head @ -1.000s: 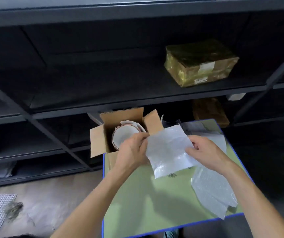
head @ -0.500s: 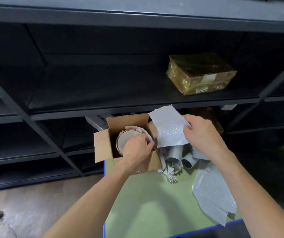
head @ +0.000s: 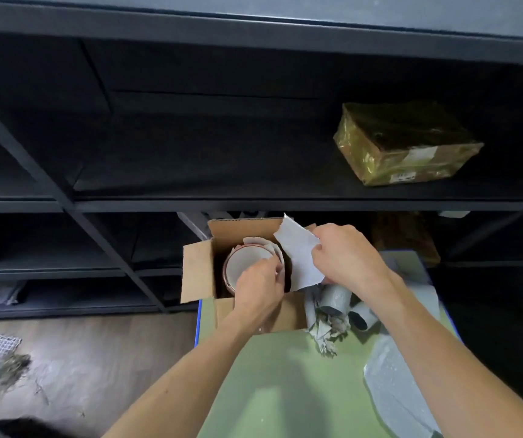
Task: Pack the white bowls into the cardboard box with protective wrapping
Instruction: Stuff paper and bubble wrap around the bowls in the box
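White bowl (head: 247,263) sits in cardboard box (head: 197,273); left hand (head: 258,287) fingers curled on its rim, right hand (head: 347,257) pinching bubble wrap sheet (head: 299,252) over box (shelf parcel (head: 389,134) label: unreadable).

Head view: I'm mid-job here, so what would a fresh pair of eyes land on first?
First, the two hands meeting over the open cardboard box at the green table's far left corner. The left hand grips the rim of the white bowl inside it, and the right hand pinches a white wrapping sheet just above the box. Next, the gold-wrapped parcel on the dark shelf, upper right.
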The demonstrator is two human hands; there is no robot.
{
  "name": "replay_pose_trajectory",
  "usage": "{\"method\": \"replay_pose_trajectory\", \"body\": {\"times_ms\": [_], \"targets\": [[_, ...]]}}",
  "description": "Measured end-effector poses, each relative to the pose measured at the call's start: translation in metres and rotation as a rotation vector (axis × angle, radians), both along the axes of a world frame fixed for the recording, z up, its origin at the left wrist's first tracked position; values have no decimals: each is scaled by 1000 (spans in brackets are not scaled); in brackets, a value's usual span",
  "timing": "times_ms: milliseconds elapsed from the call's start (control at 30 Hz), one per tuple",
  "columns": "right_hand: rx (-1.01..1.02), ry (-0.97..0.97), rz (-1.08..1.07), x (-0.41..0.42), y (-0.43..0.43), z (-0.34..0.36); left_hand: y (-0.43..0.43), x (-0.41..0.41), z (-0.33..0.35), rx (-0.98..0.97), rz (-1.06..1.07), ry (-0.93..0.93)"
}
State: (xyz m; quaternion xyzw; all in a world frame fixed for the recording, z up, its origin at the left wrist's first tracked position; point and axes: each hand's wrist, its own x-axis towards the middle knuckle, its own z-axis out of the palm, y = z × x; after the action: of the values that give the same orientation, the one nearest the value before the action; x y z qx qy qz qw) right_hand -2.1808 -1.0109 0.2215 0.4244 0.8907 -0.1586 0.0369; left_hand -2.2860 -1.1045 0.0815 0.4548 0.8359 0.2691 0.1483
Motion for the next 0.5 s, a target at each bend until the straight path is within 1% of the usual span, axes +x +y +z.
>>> {"method": "replay_pose_trajectory", "body": {"times_ms": [100,333,400,500], "targets": [[-26,-67,35,-19,0,-9,-4,3,-3,-2,33,-33],[-314,-149,-73,-43,-6,-52,-10,0,-13,89,52,-124],[-322,-180,-55,-42,-9,-66,-10,-1,-14,110,48,-128],[-285,-171,-42,-41,-11,-77,-12,-3,-17,155,28,-153]]}}
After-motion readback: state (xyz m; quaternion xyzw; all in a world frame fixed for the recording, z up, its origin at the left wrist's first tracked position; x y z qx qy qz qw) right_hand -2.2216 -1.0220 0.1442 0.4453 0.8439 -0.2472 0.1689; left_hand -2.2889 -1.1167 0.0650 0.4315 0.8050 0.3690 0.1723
